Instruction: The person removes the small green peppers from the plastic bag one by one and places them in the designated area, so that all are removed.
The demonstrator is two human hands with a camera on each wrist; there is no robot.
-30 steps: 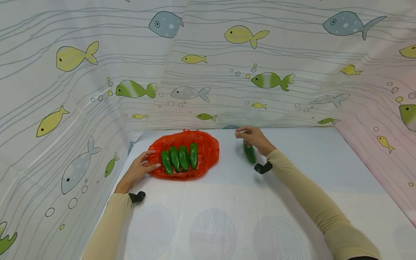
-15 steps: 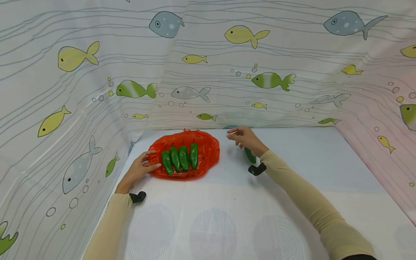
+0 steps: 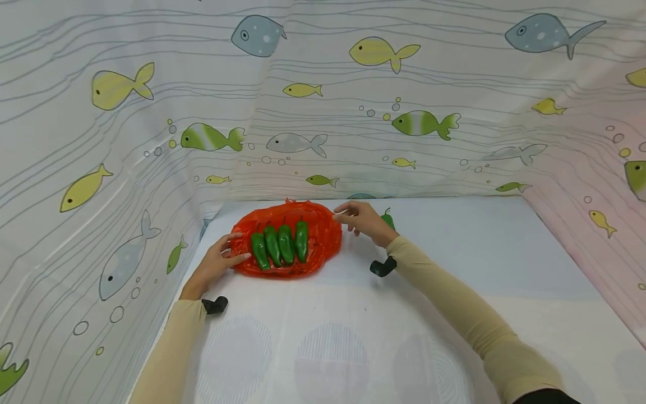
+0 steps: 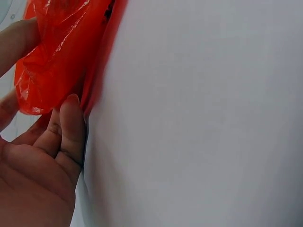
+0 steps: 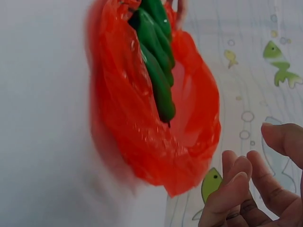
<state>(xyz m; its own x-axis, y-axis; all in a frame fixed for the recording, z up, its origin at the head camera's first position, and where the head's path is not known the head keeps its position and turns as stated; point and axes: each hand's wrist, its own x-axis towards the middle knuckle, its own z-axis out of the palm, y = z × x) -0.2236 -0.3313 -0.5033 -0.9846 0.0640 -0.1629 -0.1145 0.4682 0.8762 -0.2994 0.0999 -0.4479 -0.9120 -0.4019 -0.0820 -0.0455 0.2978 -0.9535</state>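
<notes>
A red plastic bag (image 3: pixel 328 241) lies spread on the table, with several green chili peppers (image 3: pixel 286 244) side by side on it. At its left edge my left hand (image 3: pixel 214 261) holds the plastic, thumb and fingers on either side. The left wrist view shows the bag (image 4: pixel 61 61) between that thumb and those fingers. Over the bag's right edge, my right hand (image 3: pixel 365 221) hovers with fingers loosely bent and nothing in them. Apart from the bag, another green chili pepper (image 3: pixel 387 219) lies behind the right hand, partly hidden by it.
A pale table (image 3: pixel 479 241) carries these things. A fish-patterned cloth (image 3: pixel 353 140) hangs behind and along both sides. Each wrist wears a black camera mount, the left mount (image 3: pixel 216 305) and the right mount (image 3: pixel 383 266).
My right hand has moved left from above the lone chili pepper to the bag's right edge, uncovering that pepper's stem end. My left hand has stayed at the bag.
</notes>
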